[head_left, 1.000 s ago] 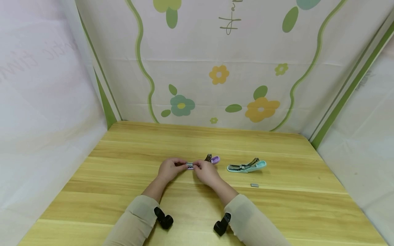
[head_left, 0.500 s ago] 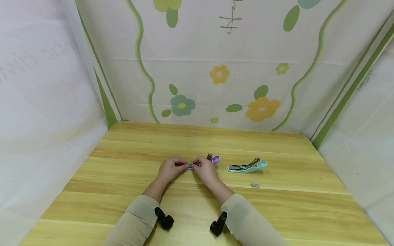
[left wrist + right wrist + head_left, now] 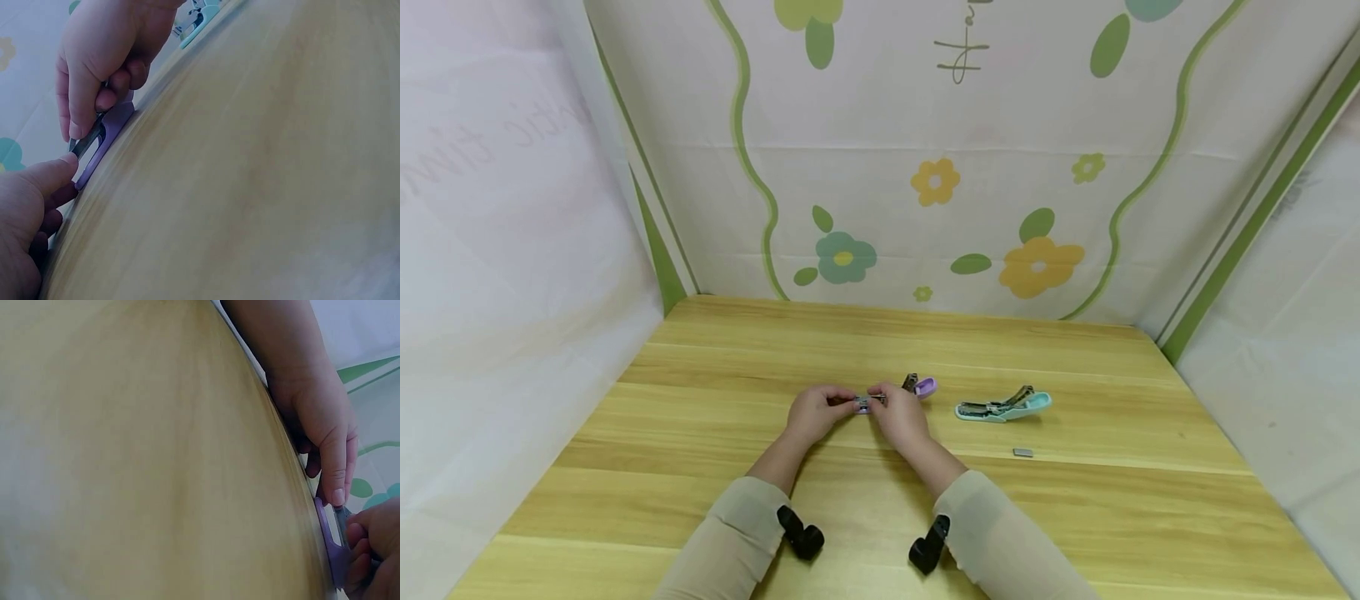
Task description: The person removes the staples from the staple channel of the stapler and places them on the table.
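Note:
A purple stapler (image 3: 927,387) lies on the table with its top swung back, its middle largely covered by fingers. At its front end my left hand (image 3: 811,414) grips it; in the left wrist view the thumb presses the tip of the metal magazine (image 3: 87,142), above the purple base (image 3: 106,140). Farther back along the same stapler, my right hand (image 3: 901,417) pinches the metal part between thumb and fingers. The exact contact under the right fingertips is hidden. Staples inside the magazine cannot be made out.
To the right lies a mint-green stapler (image 3: 1003,407), its top also folded back. Nearer the person is a small grey strip of staples (image 3: 1022,452). A flowered cloth wall (image 3: 880,208) rises behind the wooden table (image 3: 1120,517).
My right hand and forearm have shifted slightly left, with the fingers adjusting on the metal part. My left hand keeps its grip at the front end.

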The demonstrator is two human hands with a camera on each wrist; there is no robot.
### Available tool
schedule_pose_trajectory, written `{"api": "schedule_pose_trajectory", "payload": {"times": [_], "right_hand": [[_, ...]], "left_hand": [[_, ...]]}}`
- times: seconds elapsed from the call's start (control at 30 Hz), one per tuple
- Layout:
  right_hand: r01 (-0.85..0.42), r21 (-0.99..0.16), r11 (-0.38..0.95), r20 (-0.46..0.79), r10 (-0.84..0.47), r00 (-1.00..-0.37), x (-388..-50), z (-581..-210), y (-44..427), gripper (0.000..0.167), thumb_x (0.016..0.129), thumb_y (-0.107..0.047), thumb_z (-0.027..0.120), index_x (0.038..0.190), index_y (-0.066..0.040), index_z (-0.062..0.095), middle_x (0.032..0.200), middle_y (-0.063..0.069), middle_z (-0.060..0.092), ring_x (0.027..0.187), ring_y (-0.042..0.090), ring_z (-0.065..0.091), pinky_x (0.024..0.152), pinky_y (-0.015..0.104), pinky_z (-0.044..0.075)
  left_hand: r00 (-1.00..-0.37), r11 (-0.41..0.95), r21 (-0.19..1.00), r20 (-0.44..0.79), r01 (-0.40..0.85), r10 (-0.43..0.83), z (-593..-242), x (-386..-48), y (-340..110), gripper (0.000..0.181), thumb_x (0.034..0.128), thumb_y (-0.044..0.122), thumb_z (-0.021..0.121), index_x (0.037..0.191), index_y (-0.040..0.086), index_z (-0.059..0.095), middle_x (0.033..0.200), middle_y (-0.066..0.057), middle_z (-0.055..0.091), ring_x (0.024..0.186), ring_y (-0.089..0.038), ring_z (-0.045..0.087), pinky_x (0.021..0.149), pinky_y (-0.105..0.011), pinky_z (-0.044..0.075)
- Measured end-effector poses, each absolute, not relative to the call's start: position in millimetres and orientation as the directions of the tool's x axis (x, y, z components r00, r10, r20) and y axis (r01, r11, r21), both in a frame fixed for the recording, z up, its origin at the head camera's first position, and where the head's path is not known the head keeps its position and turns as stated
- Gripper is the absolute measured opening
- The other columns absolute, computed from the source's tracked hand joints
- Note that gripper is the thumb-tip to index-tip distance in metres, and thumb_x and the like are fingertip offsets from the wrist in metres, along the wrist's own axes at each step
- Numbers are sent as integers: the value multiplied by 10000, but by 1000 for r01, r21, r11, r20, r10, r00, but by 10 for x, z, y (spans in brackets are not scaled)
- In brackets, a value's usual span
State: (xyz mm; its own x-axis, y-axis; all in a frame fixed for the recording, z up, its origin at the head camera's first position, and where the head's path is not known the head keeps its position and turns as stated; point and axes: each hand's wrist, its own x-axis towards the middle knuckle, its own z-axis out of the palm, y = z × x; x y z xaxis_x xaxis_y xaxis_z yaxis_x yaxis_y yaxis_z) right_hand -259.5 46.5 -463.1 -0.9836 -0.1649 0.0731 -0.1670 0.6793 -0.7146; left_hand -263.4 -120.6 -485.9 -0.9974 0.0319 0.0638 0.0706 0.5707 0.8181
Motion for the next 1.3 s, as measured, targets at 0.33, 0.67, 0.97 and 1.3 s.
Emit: {"api": "schedule_pose_trajectory", "payload": {"times": [0.33,0.67,0.97,1.3], "right_hand": [[-153,-796,586,53,-185,-981,-2526,-4551,690,245,952,-218,637,1153,-92,701,661,20,585,521,92,450,460,201,360],[-147,-809,569,17,-228,-973,-2348,-4659,936,162,885,-226,722,1024,-153,763,639,-33,535,549,92,448,481,208,366],[-208,-756,621,30,-284,-958,-2221,-4726,1011,131,857,-208,749,967,-140,776,760,-39,600,694,93,501,608,219,418],[-214,-709,672,21,-284,-959,-2171,-4714,993,130,844,-185,750,956,-126,783,808,-24,621,718,93,512,623,220,430]], "left_hand": [[-997,596,800,63,72,35,-4857,-2629,-1213,188,848,297,770,989,174,783,1001,-5,754,925,-174,669,825,-382,533],[-999,601,797,52,50,14,-4861,-2629,-1208,180,835,306,780,981,201,784,1006,11,750,942,-180,664,850,-391,519],[-999,603,797,39,43,20,-4840,-2628,-1201,190,845,317,769,994,201,782,1027,8,748,981,-195,665,886,-417,515],[-998,591,804,55,59,25,-4877,-2643,-1210,177,840,314,776,980,205,784,1000,18,749,939,-174,663,849,-389,525]]}}
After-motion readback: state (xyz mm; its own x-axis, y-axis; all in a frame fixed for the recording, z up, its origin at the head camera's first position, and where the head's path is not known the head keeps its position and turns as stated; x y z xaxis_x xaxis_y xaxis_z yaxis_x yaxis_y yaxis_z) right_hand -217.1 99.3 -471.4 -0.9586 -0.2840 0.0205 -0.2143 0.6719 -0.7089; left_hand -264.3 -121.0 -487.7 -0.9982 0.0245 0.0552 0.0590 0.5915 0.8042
